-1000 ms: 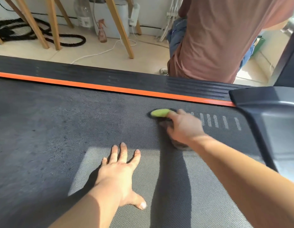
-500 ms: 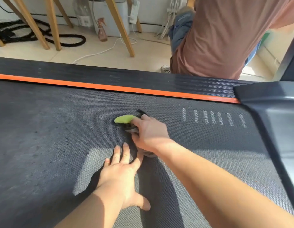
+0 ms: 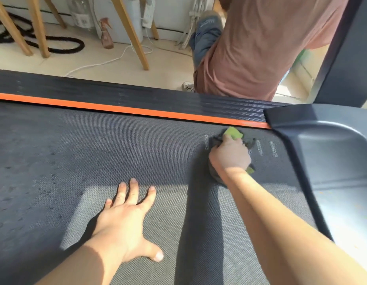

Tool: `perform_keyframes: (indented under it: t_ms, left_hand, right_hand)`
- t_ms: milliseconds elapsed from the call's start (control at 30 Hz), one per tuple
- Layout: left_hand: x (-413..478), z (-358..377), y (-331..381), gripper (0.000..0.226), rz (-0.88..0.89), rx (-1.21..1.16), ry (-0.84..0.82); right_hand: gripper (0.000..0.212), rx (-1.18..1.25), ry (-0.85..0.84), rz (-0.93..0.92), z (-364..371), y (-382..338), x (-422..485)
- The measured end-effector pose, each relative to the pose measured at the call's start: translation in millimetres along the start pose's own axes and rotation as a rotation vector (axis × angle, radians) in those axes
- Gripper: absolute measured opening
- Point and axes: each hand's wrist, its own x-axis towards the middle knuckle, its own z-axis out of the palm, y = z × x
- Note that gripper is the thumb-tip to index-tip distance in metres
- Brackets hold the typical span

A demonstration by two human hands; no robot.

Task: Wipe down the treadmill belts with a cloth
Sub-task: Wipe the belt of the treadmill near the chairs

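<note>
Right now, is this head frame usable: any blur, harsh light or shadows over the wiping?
Head view: usable; motion blur softens the ribbed side rail and belt; sunlight brightens the belt around the left hand; right hand and cloth lie in shade, yet legible.

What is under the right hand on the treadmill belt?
A dark cloth with a green part lies under the right hand, on the belt. The hand covers its middle.

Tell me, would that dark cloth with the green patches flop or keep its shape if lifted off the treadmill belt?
Probably floppy: the dark grey cloth with green patches lies bunched under the right hand. Likely light, since one hand manages it. On the textured grey treadmill belt it would probably drag, not slide or roll.
</note>
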Motion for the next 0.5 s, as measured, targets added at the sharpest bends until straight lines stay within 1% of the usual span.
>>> perform_keyframes:
  t_ms: [33,100,167,200,233,267,300,333,433,467,500]
  left_hand:
    - [-1,0,0,0.156,-0.002,-0.002,0.004]
    - [-1,-1,0,0.156,-0.009,0.000,-0.001]
    - [0,-2,1,0.155,-0.013,-0.001,-0.001]
    - [-1,-2,2,0.155,-0.014,-0.001,0.000]
    - [-2,-2,1,0.156,-0.015,0.003,-0.001]
    - [-3,-3,1,0.156,-0.014,0.010,-0.006]
    - [-3,-3,1,0.155,-0.011,0.015,-0.010]
    - [-3,-3,1,0.155,-0.009,0.014,-0.012]
    - [-3,-2,1,0.156,-0.011,0.002,-0.005]
    - [-3,-2,2,0.156,-0.012,0.001,0.002]
    - [-4,-2,2,0.156,-0.010,0.000,0.010]
  right_hand:
    - [0.044,0.006,-0.033,-0.098,7,-24,-22]
    - [0.044,-0.067,-0.114,-0.397,16,-62,-68]
    - [0.040,-0.123,-0.195,-0.750,16,-71,-93]
    - [0.038,-0.111,-0.220,-0.897,11,-66,-89]
    - [0.037,-0.097,-0.206,-0.980,5,-55,-77]
    - [0.036,-0.121,-0.169,-0.984,0,-39,-58]
    - [0.037,-0.171,-0.119,-0.911,-5,-19,-36]
    - [0.039,-0.216,-0.067,-0.783,-12,7,-11]
    - [0.043,-0.211,0.032,-0.252,-40,99,52]
    - [0.043,-0.193,0.046,-0.110,-46,120,60]
    - [0.043,-0.185,0.054,-0.010,-48,132,63]
